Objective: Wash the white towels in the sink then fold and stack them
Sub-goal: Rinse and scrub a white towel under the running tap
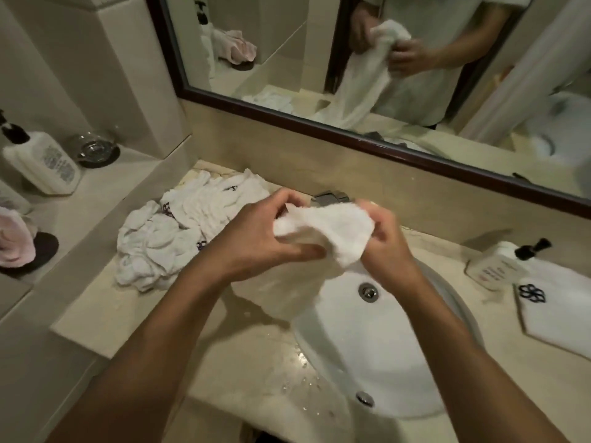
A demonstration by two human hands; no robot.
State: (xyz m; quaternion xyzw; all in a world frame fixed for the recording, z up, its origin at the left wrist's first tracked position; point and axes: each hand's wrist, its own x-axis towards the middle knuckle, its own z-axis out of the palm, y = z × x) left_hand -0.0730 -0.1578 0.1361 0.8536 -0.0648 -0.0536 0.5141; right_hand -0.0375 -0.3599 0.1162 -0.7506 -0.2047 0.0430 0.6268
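Two hands pinch one white towel [323, 231] above the sink [383, 346]: left hand [256, 238] and right hand [380, 238] each curl on a bunched top edge, the rest hanging over the basin's left rim. Risks: tail drips onto the wet counter [256, 362], probably slick already, or brushes the crumpled towel pile [179, 231] beside the basin. Faucet [329, 198] mostly hidden.

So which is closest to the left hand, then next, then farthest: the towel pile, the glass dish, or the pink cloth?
From the left hand:
1. Towel pile, just to its left on the counter.
2. Glass dish, back left on the ledge.
3. Pink cloth, far left edge.
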